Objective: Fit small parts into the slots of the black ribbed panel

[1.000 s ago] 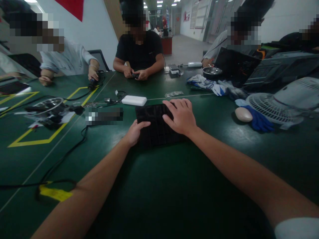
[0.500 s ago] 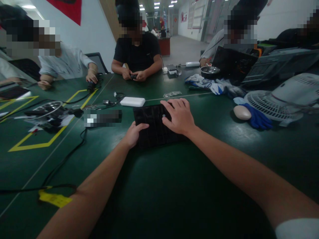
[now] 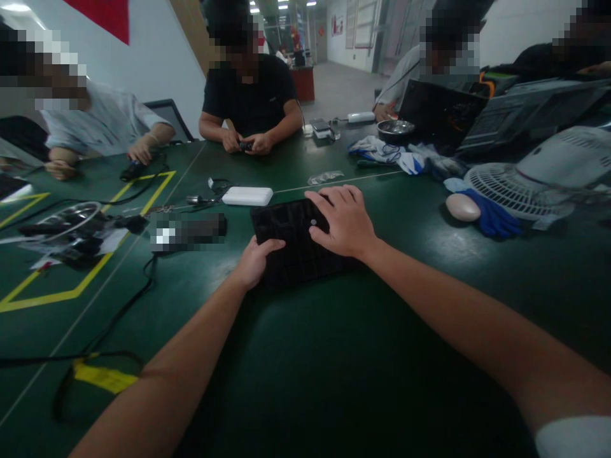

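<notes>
A flat black clutch bag (image 3: 286,251) with a crocodile-like pattern and a small round silver snap lies in front of me at the table's middle. My left hand (image 3: 255,262) grips its left side, thumb on top and the other fingers hidden underneath. Over its right half is my right hand (image 3: 347,221), fingers bent across the upper edge and thumb beside the snap. Both hands touch the bag. Just beyond it rests a white power bank (image 3: 247,196).
On the green table (image 3: 344,356), a blurred dark device (image 3: 191,232) and a black cable lie left. A white fan (image 3: 544,181), blue glove (image 3: 496,213) and pale oval object (image 3: 462,207) are right. A metal bowl (image 3: 396,130) stands farther back. Several people sit around the table.
My view has turned slightly, shifting the surroundings left. Both hands keep their places on the clutch bag. The person at the left has moved a hand holding a dark object.
</notes>
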{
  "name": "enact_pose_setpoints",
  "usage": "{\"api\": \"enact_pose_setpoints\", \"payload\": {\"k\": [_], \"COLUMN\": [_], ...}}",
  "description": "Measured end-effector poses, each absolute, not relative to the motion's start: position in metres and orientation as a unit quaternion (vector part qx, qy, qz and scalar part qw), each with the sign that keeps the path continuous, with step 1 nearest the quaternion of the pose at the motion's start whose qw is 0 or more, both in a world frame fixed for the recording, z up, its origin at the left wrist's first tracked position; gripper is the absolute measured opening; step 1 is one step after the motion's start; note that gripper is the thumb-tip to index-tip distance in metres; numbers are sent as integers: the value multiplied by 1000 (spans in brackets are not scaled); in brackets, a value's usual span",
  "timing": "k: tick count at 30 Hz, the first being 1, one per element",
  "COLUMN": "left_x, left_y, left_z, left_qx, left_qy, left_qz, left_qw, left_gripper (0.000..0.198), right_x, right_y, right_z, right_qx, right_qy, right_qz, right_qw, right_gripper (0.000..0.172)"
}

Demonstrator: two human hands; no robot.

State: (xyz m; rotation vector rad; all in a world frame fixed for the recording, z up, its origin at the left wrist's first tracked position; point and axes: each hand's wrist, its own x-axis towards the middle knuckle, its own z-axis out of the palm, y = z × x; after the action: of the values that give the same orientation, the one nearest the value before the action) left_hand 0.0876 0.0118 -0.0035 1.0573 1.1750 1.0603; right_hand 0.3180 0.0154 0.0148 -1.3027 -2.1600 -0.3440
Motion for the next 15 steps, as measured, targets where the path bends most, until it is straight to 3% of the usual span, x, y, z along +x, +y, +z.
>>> {"api": "enact_pose_setpoints", "payload": {"k": [15], "left_x": [87], "left_y": [13], "left_z": [-9], "left_qx": [459], "left_qy": [496], "left_qz": [453], "left_qw": [582], "left_gripper": [41], "right_x": [318], "right_y": [15], "right_z": [14], "right_qx": [-491], "right_qy": [-808], "right_qz": [-130], "right_qw": [298], "right_gripper": [57]}}
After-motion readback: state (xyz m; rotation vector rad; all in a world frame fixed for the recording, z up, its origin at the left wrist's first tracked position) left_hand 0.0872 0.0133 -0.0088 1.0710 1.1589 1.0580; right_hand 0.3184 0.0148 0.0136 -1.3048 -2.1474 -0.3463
